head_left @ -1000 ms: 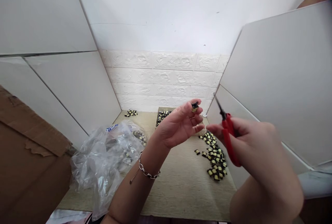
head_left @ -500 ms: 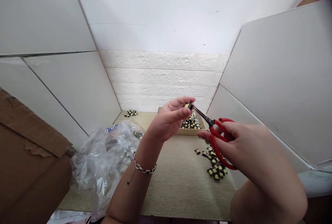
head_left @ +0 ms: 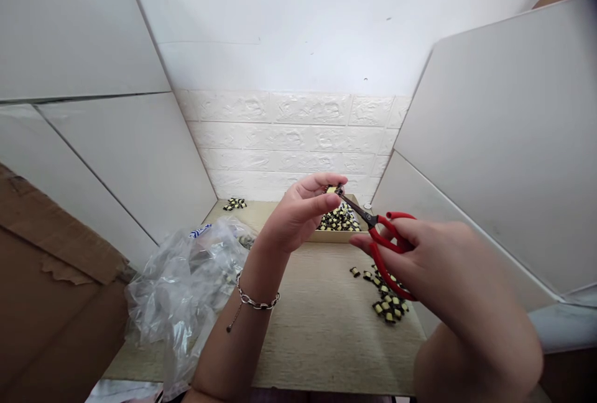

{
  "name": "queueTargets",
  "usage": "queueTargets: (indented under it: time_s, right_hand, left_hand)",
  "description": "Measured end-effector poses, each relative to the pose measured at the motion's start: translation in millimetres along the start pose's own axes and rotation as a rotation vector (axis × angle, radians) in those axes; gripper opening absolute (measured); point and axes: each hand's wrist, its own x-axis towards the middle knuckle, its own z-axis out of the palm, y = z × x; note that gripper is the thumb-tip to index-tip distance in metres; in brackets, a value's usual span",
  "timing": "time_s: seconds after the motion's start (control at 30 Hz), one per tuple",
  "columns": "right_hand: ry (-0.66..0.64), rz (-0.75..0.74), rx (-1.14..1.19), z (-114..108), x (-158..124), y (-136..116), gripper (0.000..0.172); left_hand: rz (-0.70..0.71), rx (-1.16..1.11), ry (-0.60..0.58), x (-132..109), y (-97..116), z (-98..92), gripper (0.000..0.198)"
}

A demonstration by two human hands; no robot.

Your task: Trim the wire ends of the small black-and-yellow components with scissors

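My left hand (head_left: 298,216) is raised over the table, its fingertips pinched on a small black and yellow part (head_left: 332,189). My right hand (head_left: 433,260) grips red-handled scissors (head_left: 382,238), whose dark blades point up-left and touch that part. A chain bracelet hangs on my left wrist. Below my right hand a pile of the same small parts (head_left: 387,294) lies on the beige table (head_left: 321,328).
A shallow tray (head_left: 342,229) filled with parts sits at the back of the table, with a small cluster (head_left: 234,204) at the back left. A crumpled clear plastic bag (head_left: 186,291) lies left. White panels wall both sides; brown cardboard (head_left: 41,303) stands far left.
The scissors swung from pointing upward to meet the part in my left hand. My left hand turned and shifted a little left and down.
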Motion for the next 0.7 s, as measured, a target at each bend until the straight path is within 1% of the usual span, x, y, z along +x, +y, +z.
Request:
queueTargets:
  time_s: [0.2,0.37,0.43,0.57,0.7]
  right_hand:
    - [-0.035,0.013,-0.007,-2.0,0.0,-2.3,0.057]
    - [-0.075,0.008,0.037,-1.9,1.2,-1.1,0.054]
    - [-0.063,0.013,0.061,-0.6,2.2,0.5,0.053]
    - [-0.046,0.019,0.083,2.5,5.3,3.9,0.052]
    - [-0.079,0.030,0.091,2.6,7.4,4.3,0.053]
  left_hand:
    - [0.002,0.000,-0.005,0.6,-0.1,-0.4,0.022]
    - [-0.001,-0.053,0.000,1.9,-0.3,-0.3,0.020]
    - [-0.014,-0.082,0.034,3.7,-1.4,-1.6,0.021]
    - [-0.024,-0.152,0.142,9.7,-6.3,-6.3,0.026]
    - [-0.013,-0.242,0.214,15.3,-12.8,-12.3,0.019]
